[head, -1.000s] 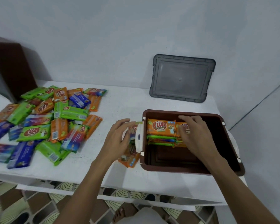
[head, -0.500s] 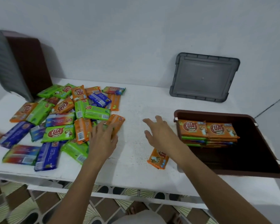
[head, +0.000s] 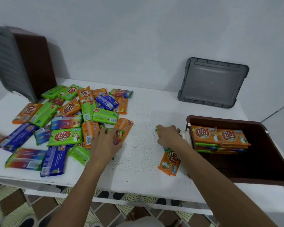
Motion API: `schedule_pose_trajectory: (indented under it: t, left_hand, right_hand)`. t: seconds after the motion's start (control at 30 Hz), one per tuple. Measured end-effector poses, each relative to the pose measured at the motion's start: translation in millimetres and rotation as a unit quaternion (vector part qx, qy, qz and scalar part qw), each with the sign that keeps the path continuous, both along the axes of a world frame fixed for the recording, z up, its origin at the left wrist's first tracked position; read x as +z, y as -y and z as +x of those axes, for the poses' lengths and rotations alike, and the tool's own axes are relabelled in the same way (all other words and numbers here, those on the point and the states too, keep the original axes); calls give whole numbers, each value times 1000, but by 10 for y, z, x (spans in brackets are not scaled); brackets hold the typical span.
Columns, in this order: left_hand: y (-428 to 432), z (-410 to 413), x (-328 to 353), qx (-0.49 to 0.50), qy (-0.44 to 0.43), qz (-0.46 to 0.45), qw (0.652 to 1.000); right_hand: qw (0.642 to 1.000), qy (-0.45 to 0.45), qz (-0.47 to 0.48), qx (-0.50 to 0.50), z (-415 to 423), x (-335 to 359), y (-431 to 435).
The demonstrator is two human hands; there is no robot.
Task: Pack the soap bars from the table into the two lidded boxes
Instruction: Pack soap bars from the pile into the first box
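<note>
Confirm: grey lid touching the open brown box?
Apart. Head view shows bare white tabletop between the grey lid and the open brown box.

Glossy plastic wrappers on the soap bars — matt brown plastic box, speckled white table.

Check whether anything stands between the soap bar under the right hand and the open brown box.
Nothing visible blocks it. The right hand grips a soap bar beside the brown box; only its side wall lies between. The grey lid is off, standing behind the box.
</note>
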State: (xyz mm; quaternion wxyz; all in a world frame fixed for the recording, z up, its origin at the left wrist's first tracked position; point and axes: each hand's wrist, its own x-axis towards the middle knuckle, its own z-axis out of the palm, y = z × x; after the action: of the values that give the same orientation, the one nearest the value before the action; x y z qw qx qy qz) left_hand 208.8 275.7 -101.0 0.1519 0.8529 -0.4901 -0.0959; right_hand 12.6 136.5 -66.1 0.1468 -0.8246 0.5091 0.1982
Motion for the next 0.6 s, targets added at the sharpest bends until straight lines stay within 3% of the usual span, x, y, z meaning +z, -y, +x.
schedule_pose_trajectory:
  t: [0.23, 0.4, 0.47, 0.53, 0.6]
  left_hand:
    - [-33, -20, 93, 16, -108, -75, 991]
    - [30, -58, 381, 52, -249, -132, 958]
    - [34, -114, 492, 63, -341, -159, 925]
    - [37, -229, 605, 73, -467, -197, 859]
    - [69, -366, 690, 74, -532, -216, 815]
  right_hand:
    - [980, 192, 13, -45, 58, 236, -83]
    - [915, 375, 91, -116, -79, 587, -41]
    - [879, 442, 95, -152, -185, 710, -38]
    - [842, 499, 105, -177, -311, 800, -17]
    - [814, 536, 129, -186, -455, 893, -9]
